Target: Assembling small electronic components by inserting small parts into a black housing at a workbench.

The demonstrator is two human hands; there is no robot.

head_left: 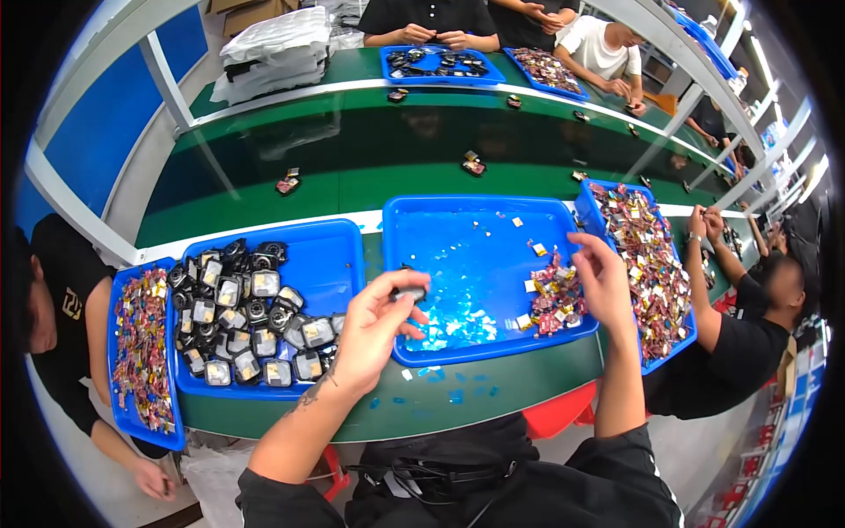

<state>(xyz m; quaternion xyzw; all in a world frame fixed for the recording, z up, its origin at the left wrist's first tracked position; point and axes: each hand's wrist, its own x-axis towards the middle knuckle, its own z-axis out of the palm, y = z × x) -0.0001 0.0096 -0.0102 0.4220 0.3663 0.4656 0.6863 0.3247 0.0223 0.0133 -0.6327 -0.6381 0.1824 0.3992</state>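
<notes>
I see a small, dark, rounded piece (408, 292) gripped in my left hand (377, 322), over the left side of a shallow blue plastic tray (440, 227). My right hand (606, 280) is open beside a pile of tiny red, gold and white bits (554, 297). Farther left, another blue tray (324, 257) holds chunky black parts (264, 283).

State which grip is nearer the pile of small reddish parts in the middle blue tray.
Right. The right grip is at the right side of the pile; the left grip is at the left edge of the tray, holding a dark piece.
</notes>
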